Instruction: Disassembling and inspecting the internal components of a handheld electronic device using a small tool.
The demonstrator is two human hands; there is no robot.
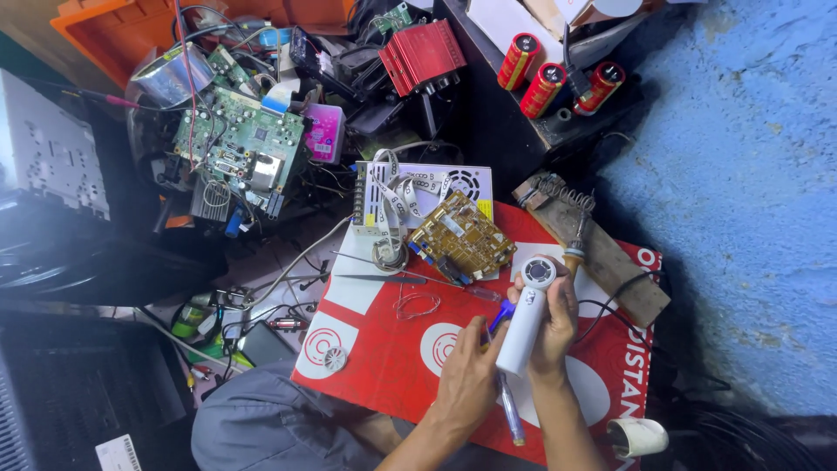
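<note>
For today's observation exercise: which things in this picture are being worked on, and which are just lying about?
In hand:
white handheld fan, gripped by right hand
left hand, touching the fan's lower end
blue-tipped pen, beside left hand

Lying about:
yellow circuit board
green circuit board
three red capacitors
soldering iron
red mat

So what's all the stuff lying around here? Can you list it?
handheld fan: 1, white, held in both hands
yellow circuit board: 1, on red mat
red mat: 1, red with white circles, work surface
green circuit board: 1, upper left pile
capacitors: 3, red cylinders, top shelf
soldering iron: 1, on wooden block, right of the yellow board
pen: 1, blue, below the hands
left hand: 1, at fan's base
right hand: 1, gripping fan
</note>
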